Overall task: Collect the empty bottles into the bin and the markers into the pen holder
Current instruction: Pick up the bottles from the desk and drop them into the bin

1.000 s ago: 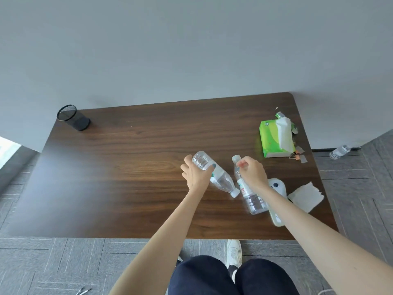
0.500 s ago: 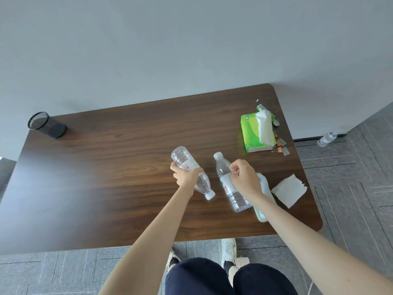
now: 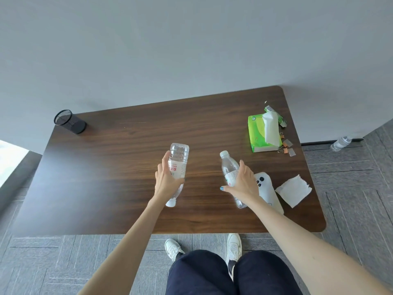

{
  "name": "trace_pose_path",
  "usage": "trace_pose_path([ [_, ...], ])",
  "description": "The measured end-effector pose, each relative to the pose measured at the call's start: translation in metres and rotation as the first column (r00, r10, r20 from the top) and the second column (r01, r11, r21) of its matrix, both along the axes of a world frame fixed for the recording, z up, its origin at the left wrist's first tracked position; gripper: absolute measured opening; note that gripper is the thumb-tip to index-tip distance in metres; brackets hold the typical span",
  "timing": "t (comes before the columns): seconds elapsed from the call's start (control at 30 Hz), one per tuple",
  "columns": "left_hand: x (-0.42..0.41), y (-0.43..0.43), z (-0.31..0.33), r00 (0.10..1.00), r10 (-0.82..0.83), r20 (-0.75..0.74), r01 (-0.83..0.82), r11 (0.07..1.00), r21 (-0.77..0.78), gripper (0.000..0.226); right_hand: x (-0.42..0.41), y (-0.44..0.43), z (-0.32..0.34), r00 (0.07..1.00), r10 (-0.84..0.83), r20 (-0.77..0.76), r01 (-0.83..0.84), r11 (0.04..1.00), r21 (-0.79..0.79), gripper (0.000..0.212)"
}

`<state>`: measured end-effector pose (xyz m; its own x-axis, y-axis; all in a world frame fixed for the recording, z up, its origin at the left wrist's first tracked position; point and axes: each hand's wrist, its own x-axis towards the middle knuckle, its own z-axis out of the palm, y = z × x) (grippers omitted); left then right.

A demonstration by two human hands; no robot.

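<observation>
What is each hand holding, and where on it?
Left hand: clear plastic bottle gripped mid-body, cap toward the person. Right hand: second clear plastic bottle gripped at its labelled middle, cap pointing away.

Dark wooden table (image 3: pixel 119 171) carries pen holder (image 3: pixel 70 122), tissue pack (image 3: pixel 256 133), napkin (image 3: pixel 294 189).

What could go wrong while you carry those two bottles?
No bin shows in this view, so the person may have to turn and search with both hands full. The left hand holds its bottle cap-down with a loose-looking grip, so it might slip. The right hand lifts the other bottle just above the white phone, so a drop could hit it.
</observation>
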<state>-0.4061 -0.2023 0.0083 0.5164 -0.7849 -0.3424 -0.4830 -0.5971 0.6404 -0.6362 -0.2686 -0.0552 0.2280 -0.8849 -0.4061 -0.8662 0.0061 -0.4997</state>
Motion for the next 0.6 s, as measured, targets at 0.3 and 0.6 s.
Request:
trace_pose_path([
  [0.3,0.016,0.029,0.011,0.998,0.047,0.037,-0.047,0.999,-0.012,0.099,0.025,0.004,0.005,0.997,-0.02,0.076,0.033,0.984,-0.174,0.067],
  [0.6,0.056,0.067,0.023,0.984,0.165,0.068,-0.16,0.984,-0.071,0.099,0.124,0.001,0.047,0.942,0.164,0.293,-0.096,0.968,-0.233,0.069],
])
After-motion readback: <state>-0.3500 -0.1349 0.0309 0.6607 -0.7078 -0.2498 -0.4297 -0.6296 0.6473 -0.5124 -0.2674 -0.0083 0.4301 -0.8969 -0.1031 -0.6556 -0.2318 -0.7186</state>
